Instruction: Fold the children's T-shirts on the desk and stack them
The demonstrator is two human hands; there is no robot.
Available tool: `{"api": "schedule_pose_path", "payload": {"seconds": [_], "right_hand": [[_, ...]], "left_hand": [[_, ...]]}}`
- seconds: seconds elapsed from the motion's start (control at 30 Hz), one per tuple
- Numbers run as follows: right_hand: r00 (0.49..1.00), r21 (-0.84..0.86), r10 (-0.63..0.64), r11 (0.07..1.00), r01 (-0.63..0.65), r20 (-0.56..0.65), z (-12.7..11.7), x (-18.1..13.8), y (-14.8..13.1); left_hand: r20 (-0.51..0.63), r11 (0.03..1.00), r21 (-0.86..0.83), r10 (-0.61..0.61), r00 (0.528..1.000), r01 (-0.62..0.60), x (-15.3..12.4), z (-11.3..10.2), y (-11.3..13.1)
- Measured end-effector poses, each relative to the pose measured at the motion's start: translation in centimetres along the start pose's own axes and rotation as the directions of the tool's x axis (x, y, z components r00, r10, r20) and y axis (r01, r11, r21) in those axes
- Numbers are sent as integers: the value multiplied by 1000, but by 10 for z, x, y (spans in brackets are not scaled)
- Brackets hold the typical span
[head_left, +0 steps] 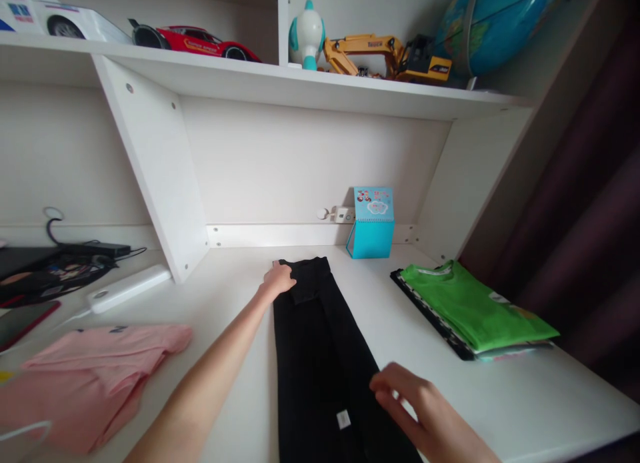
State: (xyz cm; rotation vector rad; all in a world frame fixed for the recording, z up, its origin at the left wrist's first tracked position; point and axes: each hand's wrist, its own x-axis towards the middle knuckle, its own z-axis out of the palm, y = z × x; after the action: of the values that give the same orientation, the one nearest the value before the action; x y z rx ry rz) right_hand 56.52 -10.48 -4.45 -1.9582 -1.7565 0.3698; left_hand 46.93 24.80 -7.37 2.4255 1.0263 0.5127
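A pair of black trousers (320,356) lies folded lengthwise down the middle of the white desk (525,396), waistband at the far end. My left hand (279,280) reaches out to the far left corner of the waistband, its fingers closed on the cloth. Near me, my right hand (417,403) rests on the right edge of the trousers with its fingers bent and apart, pressing the fabric flat. A small white label (343,419) shows on the black cloth close to that hand.
A stack of folded clothes with a green T-shirt (473,306) on top sits at the right. A pink garment (85,376) lies at the left, beside a white power bank (127,288) and dark cables. A blue desk calendar (371,223) stands at the back. Toys and a globe fill the shelf above.
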Motion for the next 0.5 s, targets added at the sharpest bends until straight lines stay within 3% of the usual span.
{"api": "schedule_pose_path", "payload": {"seconds": [0.07,0.23,0.37,0.5], "right_hand": [[989,-117,-75,991,61,-127,14,16,9],[959,-375,-271,900,222,-83,72,32,46],[924,-476,-364,837,270,-116,93,27,70],[911,-532,-396,799,280,-115,94,25,78]], "left_hand": [[-32,998,52,44,998,-43,5,8,20],[99,970,76,225,969,-233,25,58,59],[187,975,117,166,968,-190,42,87,53],[198,982,156,79,977,-111,60,91,40]]}}
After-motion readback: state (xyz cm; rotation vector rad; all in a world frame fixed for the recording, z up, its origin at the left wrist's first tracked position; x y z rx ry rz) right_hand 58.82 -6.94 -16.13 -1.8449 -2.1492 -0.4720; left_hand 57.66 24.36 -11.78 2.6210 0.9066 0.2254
